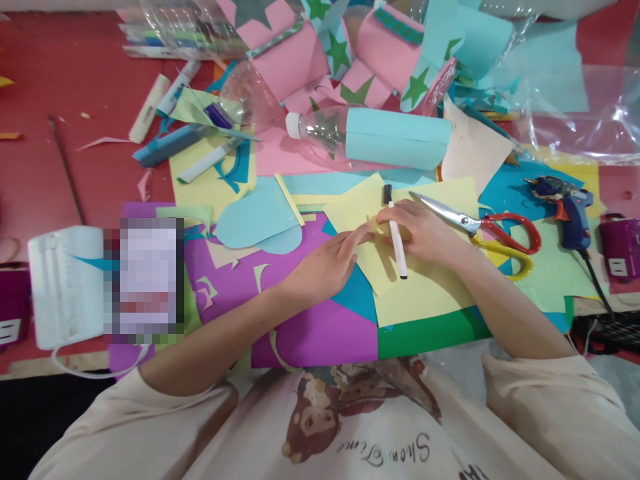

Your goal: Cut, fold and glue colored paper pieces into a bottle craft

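Observation:
My left hand (327,263) lies on the coloured paper with its fingers stretched out, the fingertips pressing a small yellow paper piece (376,225) onto a yellow sheet (425,287). My right hand (423,233) rests on the same sheet, curled around a white marker (397,243) with a black cap, and its fingertips also touch the small yellow piece. Under the sheets lie purple paper (310,327), a blue piece and green paper (430,333).
Scissors (480,227) with red and yellow handles lie just right of my right hand. A blue glue gun (567,207) sits farther right. A plastic bottle (350,137) wrapped in light-blue paper lies behind. Markers (170,133), paper scraps and a white face mask (65,287) lie to the left.

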The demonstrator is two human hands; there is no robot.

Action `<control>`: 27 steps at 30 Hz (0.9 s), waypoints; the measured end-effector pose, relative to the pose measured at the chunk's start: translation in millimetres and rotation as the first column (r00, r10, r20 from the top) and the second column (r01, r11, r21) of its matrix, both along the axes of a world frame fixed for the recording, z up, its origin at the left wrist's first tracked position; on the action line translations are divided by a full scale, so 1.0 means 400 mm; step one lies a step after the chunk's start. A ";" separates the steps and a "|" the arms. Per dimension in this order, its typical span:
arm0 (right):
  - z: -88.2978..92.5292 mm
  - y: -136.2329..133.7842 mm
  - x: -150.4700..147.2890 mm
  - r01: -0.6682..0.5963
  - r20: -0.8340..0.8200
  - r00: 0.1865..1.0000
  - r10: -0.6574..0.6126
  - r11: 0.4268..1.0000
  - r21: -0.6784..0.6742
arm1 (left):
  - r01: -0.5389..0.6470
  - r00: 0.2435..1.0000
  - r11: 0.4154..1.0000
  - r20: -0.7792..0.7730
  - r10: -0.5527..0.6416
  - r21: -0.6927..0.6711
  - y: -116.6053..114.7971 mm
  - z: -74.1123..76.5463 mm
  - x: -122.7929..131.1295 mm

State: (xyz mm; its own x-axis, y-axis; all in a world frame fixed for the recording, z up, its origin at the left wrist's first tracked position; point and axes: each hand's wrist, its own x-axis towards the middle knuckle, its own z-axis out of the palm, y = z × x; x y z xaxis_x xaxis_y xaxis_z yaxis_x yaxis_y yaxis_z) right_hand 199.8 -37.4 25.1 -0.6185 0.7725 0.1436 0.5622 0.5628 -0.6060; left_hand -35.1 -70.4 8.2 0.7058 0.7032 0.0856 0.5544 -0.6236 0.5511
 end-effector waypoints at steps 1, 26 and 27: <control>0.001 0.000 0.000 0.003 0.005 1.000 -0.003 1.000 -0.005 | 0.003 1.000 1.000 0.000 -0.003 0.007 0.000 -0.002 0.000; 0.013 -0.015 -0.019 0.178 -0.459 0.756 -0.467 0.822 -0.542 | 0.165 0.984 0.926 -0.124 -0.130 0.340 0.002 0.009 0.010; 0.011 -0.013 -0.024 0.176 -0.453 0.762 -0.463 0.821 -0.544 | 0.163 0.984 0.930 -0.119 -0.130 0.329 0.002 0.008 0.010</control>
